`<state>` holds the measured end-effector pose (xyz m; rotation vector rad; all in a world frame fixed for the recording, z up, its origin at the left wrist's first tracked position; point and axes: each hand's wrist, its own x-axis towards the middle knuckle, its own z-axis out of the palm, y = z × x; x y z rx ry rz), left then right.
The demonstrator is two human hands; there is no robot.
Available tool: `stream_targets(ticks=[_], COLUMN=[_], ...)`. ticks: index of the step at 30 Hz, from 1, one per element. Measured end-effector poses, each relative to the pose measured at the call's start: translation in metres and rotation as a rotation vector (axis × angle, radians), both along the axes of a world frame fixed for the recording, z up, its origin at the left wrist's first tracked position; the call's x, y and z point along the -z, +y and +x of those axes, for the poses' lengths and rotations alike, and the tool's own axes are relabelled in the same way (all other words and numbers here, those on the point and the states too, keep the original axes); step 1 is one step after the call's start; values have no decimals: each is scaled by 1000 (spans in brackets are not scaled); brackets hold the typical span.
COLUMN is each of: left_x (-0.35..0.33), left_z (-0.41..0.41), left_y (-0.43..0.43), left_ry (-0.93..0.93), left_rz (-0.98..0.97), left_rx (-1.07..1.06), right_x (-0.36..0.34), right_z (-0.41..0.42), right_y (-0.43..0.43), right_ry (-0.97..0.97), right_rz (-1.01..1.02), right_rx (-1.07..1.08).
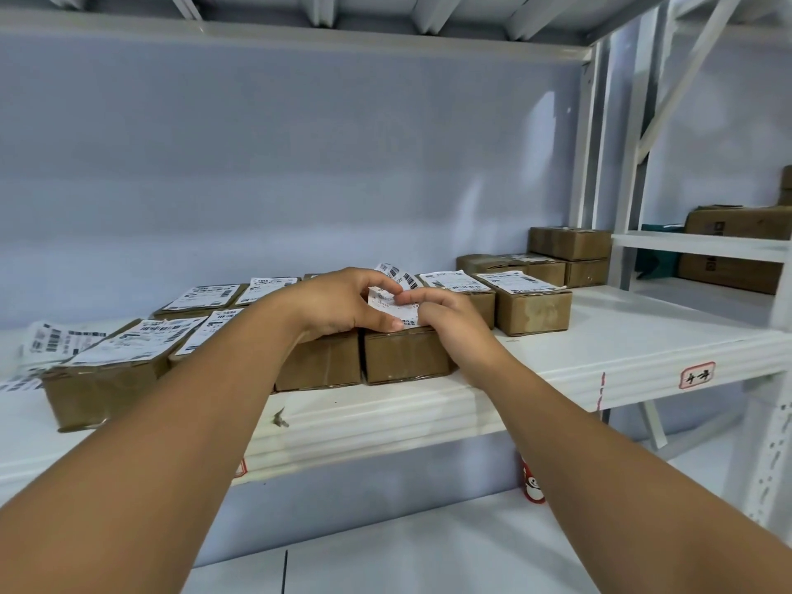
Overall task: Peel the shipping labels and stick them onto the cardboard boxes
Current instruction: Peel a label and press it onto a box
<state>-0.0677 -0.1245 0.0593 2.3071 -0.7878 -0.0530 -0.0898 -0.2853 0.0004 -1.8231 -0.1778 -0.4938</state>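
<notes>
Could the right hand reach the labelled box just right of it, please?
Probably yes: the box stands on the shelf close beside the right hand, nothing between them, though that hand now pinches a label.

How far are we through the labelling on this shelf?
Done: at least five boxes show labels on top, such as the front-left box and the right-hand box. In hand: the left hand and right hand pinch a label over the middle box. Left: that one, perhaps the stacked boxes at the back right, whose tops are hard to see; loose labels lie far left.
</notes>
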Motion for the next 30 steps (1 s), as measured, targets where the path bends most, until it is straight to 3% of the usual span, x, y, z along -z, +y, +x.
stream_targets(ticks=[7,13,18,22,30], left_x=[-3,-21,-21,-13,-7], left_z=[-2,-16,-24,-20,2], left_y=[-1,-16,-24,-28,-34], left_ry=[-37,-281,-313,-333,-192], left_rz=[49,418,305,351,355], left_rx=[-73,-184,-100,-99,-29], right_x=[1,-2,2,2,-2], right_z=[2,-1,5,7,2], right_y=[3,3,0,0,-5], right_ry=[36,58,53,97,55], right_rz=[-43,-19,21,56,153], right_rx=[86,59,66,52,-50])
